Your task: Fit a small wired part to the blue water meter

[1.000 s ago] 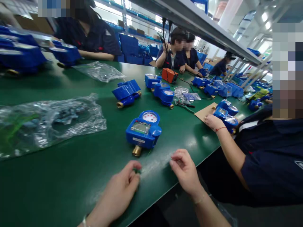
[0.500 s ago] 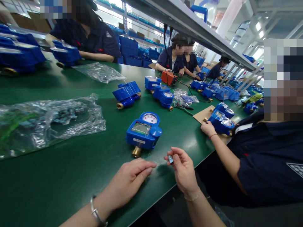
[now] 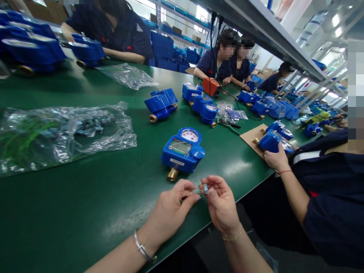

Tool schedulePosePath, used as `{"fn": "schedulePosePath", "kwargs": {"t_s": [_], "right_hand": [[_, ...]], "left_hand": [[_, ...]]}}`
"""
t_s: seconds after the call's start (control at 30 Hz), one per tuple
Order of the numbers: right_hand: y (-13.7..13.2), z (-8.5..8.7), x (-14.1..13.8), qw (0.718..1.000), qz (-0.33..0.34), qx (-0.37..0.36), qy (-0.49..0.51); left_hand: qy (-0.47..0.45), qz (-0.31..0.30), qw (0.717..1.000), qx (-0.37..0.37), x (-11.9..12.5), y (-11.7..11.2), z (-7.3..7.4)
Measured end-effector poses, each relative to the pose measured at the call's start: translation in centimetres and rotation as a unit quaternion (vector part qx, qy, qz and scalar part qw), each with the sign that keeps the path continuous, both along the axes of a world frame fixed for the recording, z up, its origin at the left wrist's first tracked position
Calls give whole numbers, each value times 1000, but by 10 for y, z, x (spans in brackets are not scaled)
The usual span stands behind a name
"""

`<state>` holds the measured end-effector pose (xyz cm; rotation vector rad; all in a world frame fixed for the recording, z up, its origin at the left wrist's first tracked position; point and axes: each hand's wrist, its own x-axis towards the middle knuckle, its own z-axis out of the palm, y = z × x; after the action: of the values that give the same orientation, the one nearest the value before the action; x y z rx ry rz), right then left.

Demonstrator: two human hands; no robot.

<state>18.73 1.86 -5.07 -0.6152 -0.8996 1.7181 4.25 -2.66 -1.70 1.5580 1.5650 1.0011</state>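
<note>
My right hand holds a small light-blue plastic seal between thumb and fingers, just above the table's front edge. Close beside it, my left hand has its thumb and fingertips drawn together. A thin pale strand seems to run between the two hands, too fine to make out. Directly beyond them a blue water meter rests on the green table, with its round dial, grey display and brass pipe end showing. Neither hand touches it.
A clear plastic bag of light-blue pieces and green strands lies left. More blue meters stand farther back, near an orange box. At right, a co-worker's hand grips a meter over cardboard. A shelf beam crosses overhead.
My left hand has moved right toward my right hand, its outstretched fingers now bent into a pinch. The right hand still holds the seal. The view has shifted slightly.
</note>
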Motion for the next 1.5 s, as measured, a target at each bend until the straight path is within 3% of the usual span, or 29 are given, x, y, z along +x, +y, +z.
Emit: {"fn": "schedulePosePath", "kwargs": {"t_s": [0.7, 1.1, 1.5], "right_hand": [[4, -1, 1, 1000, 24, -4, 2], [3, -3, 7, 993, 19, 56, -98], [1, -4, 7, 991, 24, 67, -110]], "left_hand": [[6, -27, 999, -24, -4, 0, -6], [45, -41, 998, -25, -5, 1, -1], [44, -42, 998, -29, -6, 0, -1]]}}
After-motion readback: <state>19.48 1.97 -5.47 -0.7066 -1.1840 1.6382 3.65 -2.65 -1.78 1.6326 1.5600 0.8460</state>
